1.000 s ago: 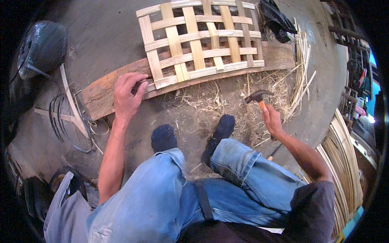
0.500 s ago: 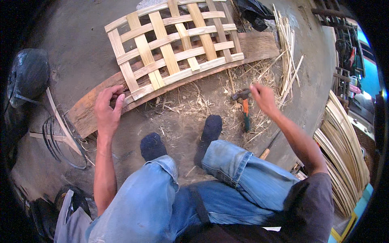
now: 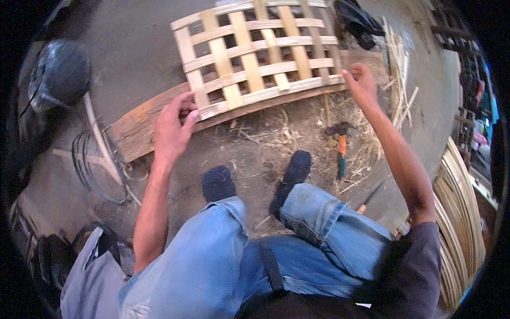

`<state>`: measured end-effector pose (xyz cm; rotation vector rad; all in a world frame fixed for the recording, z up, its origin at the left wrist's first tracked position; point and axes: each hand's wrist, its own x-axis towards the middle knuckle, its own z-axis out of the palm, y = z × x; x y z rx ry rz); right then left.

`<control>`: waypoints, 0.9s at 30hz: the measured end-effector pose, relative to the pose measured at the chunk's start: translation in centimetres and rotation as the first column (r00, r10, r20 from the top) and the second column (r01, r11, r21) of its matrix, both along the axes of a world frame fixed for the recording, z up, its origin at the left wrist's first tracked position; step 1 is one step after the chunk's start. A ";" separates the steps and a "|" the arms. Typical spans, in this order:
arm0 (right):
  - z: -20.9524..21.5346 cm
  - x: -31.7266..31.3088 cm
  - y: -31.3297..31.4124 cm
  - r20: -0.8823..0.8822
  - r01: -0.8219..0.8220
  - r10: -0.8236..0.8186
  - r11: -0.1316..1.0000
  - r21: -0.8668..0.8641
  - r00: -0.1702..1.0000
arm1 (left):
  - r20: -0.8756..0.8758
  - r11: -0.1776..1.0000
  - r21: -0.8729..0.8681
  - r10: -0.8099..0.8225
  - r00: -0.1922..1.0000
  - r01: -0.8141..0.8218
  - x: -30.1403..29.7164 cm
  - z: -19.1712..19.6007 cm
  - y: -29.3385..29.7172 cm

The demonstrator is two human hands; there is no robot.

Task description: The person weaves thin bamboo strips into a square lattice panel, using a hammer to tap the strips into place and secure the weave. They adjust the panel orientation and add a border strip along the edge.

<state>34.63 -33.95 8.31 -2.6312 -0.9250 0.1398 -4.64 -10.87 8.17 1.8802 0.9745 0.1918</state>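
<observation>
A woven panel of pale flat wood strips [image 3: 243,49] lies on a curved wooden plank [image 3: 139,123], its near edge along the plank. At the panel's near left corner is my left hand [image 3: 174,127], fingers curled and thumb bent in at the strip's end. My right hand [image 3: 363,89] holds the near right corner, with thumb and fingertips at the end of the edge strip. Some fingertips are hidden or blurred. On the ground below the right hand lies a hammer [image 3: 341,149] with an orange and dark green handle.
Wood shavings [image 3: 281,130] litter the ground between plank and feet. Thin sticks [image 3: 399,80] lie at the right, with a stack of long strips [image 3: 458,207] nearer me. To the left are a dark wrapped bundle [image 3: 64,74] and a coil of dark band [image 3: 87,165].
My right hand has moved from above the hammer to the panel's right corner. My left hand has closed in on the left corner. The whole view has shifted.
</observation>
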 end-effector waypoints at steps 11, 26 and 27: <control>0.7 -22.0 13.0 -0.086 -0.738 0.803 0.578 0.347 0.589 | 0.049 0.983 0.183 0.009 0.999 -0.018 -0.3 -0.9 -0.8; -1.2 -23.3 13.6 0.078 -0.831 0.833 0.530 0.167 0.547 | -0.045 0.972 0.229 0.058 0.997 -0.047 0.8 -0.9 -1.0; -1.4 -23.4 13.5 0.084 -0.826 0.828 0.537 0.171 0.555 | -0.046 0.971 0.233 0.061 0.997 -0.048 0.9 -0.9 -1.1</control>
